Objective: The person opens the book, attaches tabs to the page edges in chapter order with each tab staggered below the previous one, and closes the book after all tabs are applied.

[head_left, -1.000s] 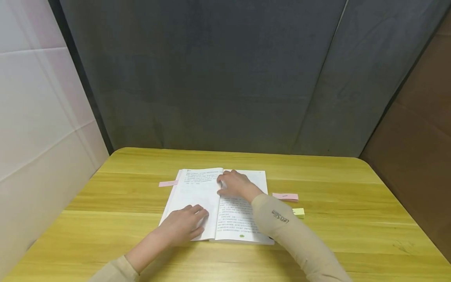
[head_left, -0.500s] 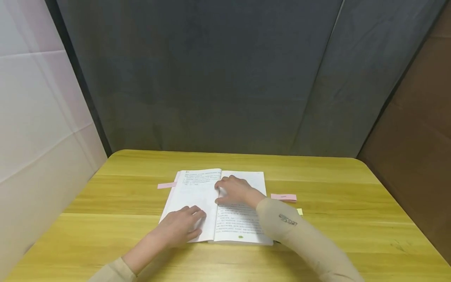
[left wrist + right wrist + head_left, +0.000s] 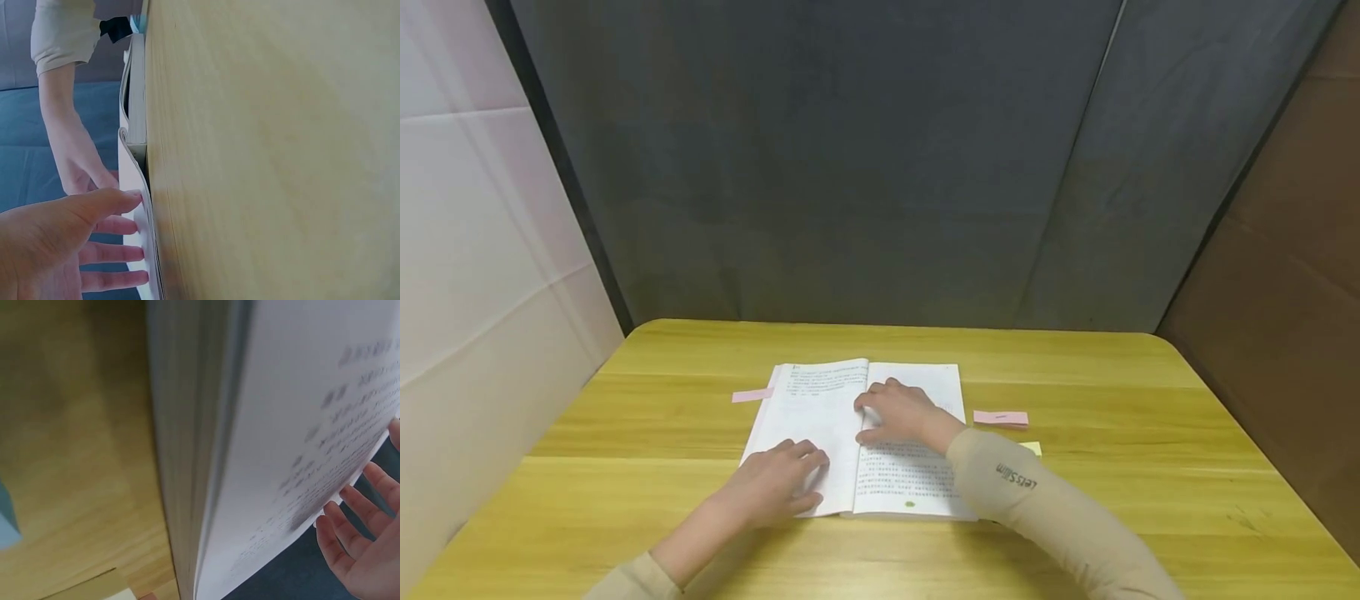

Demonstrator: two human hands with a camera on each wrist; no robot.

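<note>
We rested our left hand (image 3: 771,482) on the open book (image 3: 820,421), near left, right hand (image 3: 901,414) by its gutter (image 3: 855,479), both spread. Lifting might have let it spring closed.

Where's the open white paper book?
In the head view's lower middle, the book lies on the yellow wooden table, under the left hand and right hand.

The right sleeve (image 3: 1048,504) is printed "LetsSlim".
</note>
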